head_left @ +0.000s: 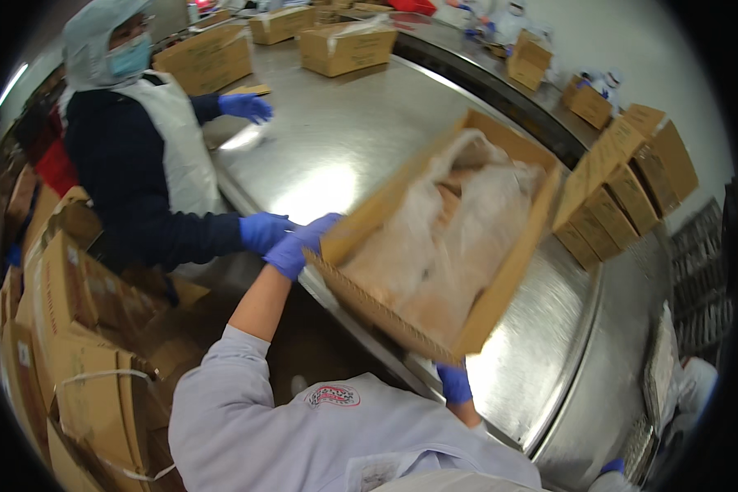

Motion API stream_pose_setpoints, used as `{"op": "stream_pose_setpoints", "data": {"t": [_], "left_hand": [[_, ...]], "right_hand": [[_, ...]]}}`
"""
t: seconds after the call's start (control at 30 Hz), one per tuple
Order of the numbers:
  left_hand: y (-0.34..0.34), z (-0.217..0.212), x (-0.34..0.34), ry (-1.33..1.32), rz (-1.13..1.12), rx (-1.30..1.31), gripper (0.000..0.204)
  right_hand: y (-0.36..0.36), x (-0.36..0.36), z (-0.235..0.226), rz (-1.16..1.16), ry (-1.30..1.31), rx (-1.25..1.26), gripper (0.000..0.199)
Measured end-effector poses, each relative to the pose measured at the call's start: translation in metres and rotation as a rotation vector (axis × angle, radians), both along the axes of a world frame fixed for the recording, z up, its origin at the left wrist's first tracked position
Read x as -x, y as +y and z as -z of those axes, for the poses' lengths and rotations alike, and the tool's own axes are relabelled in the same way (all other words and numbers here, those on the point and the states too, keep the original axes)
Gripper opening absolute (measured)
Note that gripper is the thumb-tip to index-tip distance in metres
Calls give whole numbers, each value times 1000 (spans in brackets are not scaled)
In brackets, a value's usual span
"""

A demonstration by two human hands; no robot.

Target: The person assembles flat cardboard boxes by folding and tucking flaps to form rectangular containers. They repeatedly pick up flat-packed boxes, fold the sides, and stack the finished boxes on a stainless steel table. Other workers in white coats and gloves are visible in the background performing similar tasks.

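Observation:
An open cardboard box, held at a tilt, spans the space between my hands above the steel table. Clear plastic film covers its pale, pinkish-tan contents, whose kind I cannot make out. My left hand, in a blue glove, grips the box's left corner. At the near right corner, my right hand, also blue-gloved, holds the box from below, its fingers partly hidden by the cardboard. A co-worker's blue-gloved hand is right against my left hand; their other hand is raised above the table, fingers spread.
The steel table curves away ahead. Cardboard boxes stand along its far side, and a stack of boxes is at the right. Flattened or folded cartons crowd the left, behind the co-worker. Other people work far off.

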State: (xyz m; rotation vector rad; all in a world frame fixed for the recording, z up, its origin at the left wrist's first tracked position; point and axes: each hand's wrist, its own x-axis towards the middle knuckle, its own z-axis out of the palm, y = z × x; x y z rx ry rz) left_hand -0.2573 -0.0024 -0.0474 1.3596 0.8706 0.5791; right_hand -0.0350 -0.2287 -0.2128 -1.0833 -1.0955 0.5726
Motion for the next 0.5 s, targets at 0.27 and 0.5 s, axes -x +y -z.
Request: {"op": "stream_pose_setpoints", "data": {"t": [0.27, 0.5], "left_hand": [[-126, -118, 170, -104, -1237, -1128, 34], [-373, -122, 213, 1877, -1624, -332, 94]], "right_hand": [[250, 114, -84, -202, -124, 363, 95], [193, 290, -153, -707, -450, 48, 61]]}}
